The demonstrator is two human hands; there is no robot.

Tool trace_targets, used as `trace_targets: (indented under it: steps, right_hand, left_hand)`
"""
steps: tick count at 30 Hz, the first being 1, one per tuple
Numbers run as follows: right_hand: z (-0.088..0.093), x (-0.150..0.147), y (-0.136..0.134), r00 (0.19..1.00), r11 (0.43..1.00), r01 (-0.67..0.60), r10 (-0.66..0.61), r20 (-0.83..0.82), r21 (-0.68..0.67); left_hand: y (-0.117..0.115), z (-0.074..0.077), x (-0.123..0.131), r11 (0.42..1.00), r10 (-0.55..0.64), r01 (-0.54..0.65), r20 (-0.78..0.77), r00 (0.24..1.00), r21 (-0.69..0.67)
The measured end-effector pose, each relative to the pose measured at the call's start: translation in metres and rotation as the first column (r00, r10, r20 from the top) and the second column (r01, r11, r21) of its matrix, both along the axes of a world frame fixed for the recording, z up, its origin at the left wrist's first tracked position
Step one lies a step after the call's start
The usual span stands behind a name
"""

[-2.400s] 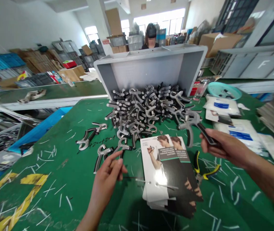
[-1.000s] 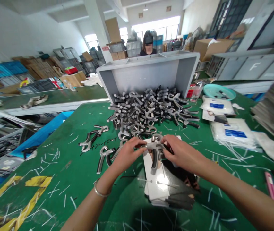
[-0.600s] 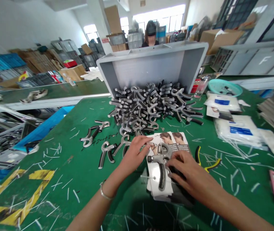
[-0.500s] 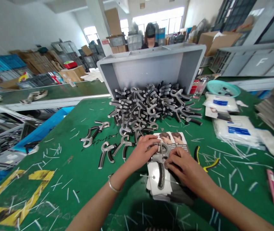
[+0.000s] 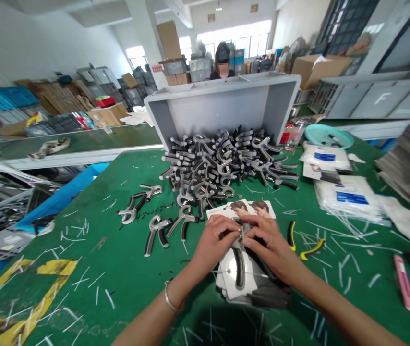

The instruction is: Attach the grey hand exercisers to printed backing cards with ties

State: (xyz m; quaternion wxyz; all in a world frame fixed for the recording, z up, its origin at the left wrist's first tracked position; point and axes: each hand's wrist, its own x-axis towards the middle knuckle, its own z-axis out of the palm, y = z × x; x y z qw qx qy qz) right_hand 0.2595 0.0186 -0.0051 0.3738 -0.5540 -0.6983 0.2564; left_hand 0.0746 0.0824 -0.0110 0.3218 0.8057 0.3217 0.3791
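In the lower centre, the left hand [image 5: 220,236] and the right hand [image 5: 269,241] pinched a hand grip [image 5: 240,269] over cards [image 5: 228,279], seemingly positioning it, and steadiness was probably needed next.

Large white letter F [image 5: 380,98] on side of grey crate [image 5: 353,100] at right, clear. Black handwriting [image 5: 156,211] on green tabletop [image 5: 100,257], left of stacked cards [image 5: 215,210]: seems to run in plus signs, 2s and 0s. Pale lettering on red sign [image 5: 157,68] on white pillar [image 5: 143,36], too small to read. Blue labels [image 5: 352,198] on white packs [image 5: 365,183] bear blurred print. Small printed line near top of stacked cards, illegible.
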Motion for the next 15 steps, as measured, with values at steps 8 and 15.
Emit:
trace_targets:
  steps: [8,15]
  right_hand:
    - [0.0004,0.0015,-0.0045,0.992,0.990,-0.109,0.114,0.056,-0.084]
    - [0.0008,0.0013,-0.0038,0.989,0.989,-0.124,0.130,0.066,-0.085]
  left_hand:
    - [-0.0017,-0.0002,0.0001,0.996,0.003,0.000,0.037,0.999,-0.089]
    - [-0.0017,-0.0022,-0.0010,0.997,-0.009,0.012,0.033,0.999,-0.071]
